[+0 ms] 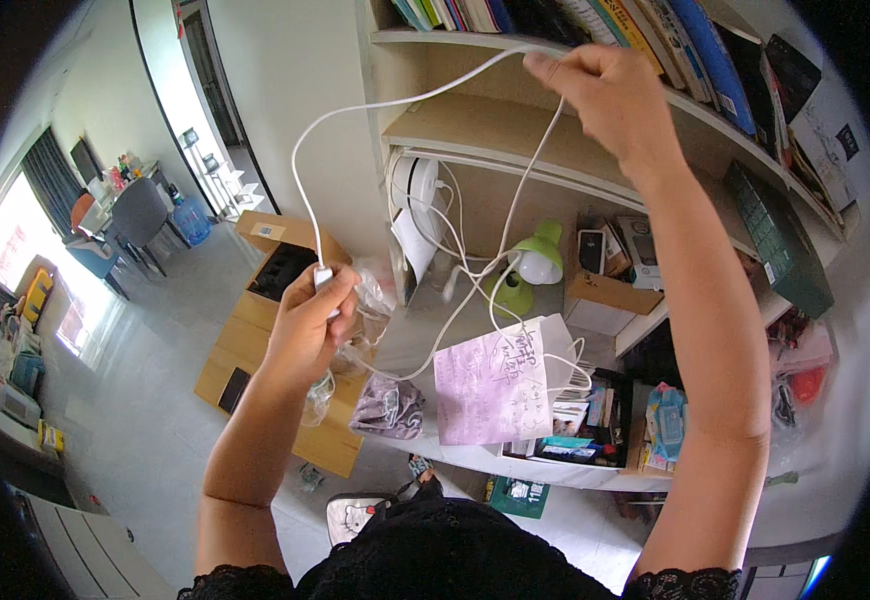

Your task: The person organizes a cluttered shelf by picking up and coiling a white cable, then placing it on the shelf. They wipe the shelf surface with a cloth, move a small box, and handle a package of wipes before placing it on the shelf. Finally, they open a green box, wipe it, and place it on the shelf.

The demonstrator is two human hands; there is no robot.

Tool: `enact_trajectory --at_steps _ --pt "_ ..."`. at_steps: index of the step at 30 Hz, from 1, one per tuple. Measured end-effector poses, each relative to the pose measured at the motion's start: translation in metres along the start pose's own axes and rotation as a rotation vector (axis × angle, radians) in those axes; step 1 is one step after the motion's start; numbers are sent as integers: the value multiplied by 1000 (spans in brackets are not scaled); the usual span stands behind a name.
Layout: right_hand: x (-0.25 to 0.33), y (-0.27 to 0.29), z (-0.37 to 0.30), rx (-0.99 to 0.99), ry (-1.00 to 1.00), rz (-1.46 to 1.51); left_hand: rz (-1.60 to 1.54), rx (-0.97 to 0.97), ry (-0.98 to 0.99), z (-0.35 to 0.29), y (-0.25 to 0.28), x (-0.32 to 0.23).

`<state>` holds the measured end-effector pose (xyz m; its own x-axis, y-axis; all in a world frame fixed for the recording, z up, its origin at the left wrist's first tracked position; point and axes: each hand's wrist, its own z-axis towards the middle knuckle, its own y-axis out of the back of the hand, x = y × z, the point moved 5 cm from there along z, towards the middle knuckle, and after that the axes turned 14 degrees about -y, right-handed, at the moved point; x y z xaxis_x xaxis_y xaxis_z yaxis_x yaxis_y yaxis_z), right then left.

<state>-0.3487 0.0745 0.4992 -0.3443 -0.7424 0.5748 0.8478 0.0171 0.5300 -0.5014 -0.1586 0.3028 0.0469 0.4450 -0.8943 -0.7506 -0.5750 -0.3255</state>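
A long white cable runs between my two hands in a wide loop. My left hand is closed around its white plug-like end, to the left of the desk. Raised at the upper right, in front of the bookshelf, my right hand pinches the cable between thumb and fingers. From there the cable drops to a tangle of white cords in front of a green desk lamp. Below the tangle lies a pink handwritten sheet, with a coiled white cord beside it.
Books fill the upper shelf. A white round device stands left of the lamp, and a cardboard box of small electronics right. A black bin, a bagged grey cloth and an open carton are near.
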Motion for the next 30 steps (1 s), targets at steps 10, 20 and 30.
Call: enact_trajectory --at_steps 10,20,30 --pt "-5 -28 -51 471 -424 635 -54 270 140 -4 -84 87" --pt "-69 -61 -93 312 -655 875 -169 243 345 -42 -109 125" --pt "-104 -126 -273 895 -559 773 -402 144 403 -25 -83 85"
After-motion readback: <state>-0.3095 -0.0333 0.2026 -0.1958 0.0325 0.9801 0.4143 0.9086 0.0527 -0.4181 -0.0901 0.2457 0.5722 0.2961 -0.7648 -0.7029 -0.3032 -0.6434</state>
